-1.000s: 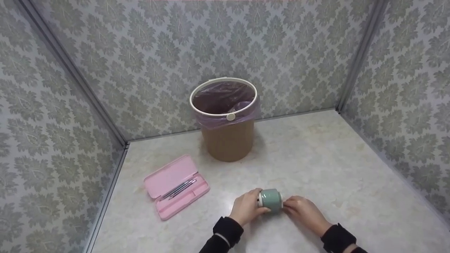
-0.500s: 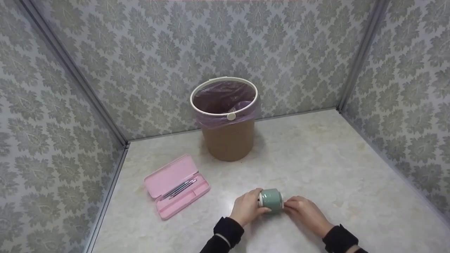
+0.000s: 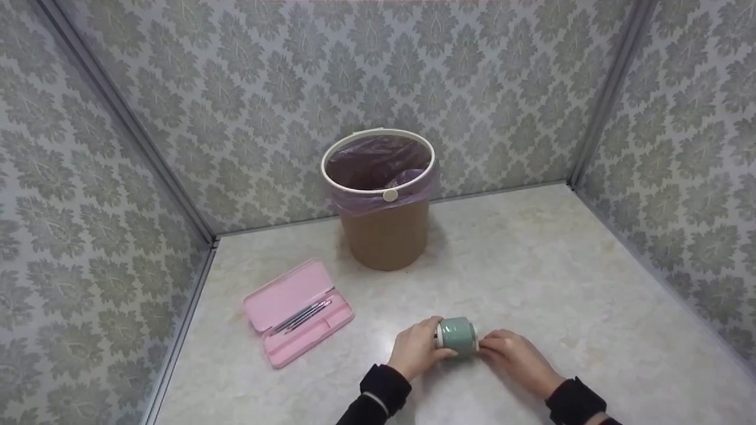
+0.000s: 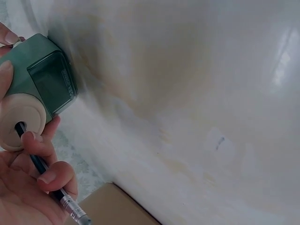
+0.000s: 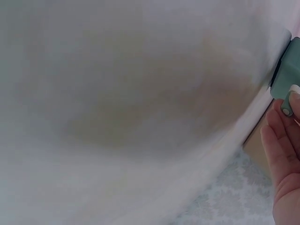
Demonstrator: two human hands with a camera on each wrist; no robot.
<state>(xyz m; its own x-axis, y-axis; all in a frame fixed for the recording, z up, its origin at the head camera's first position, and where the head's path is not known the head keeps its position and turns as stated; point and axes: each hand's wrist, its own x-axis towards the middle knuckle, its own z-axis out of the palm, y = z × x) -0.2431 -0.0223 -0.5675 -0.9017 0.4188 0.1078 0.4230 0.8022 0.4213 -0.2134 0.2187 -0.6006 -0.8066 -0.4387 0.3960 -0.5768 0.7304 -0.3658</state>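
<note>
A green crank pencil sharpener lies near the front of the table, with my left hand gripping it from the left. In the left wrist view, a dark pencil with a silvery end goes into the hole of the sharpener's cream round front. Fingers of that same hand curl along the pencil while the thumb rests on the green body. On the opposite side, my right hand pinches the small green crank handle, seen at the edge of the right wrist view.
An open pink pencil case holding several pencils lies to the left. Behind stands a brown bin with a purple liner and cream rim. Patterned wall panels enclose the table at the back and both sides.
</note>
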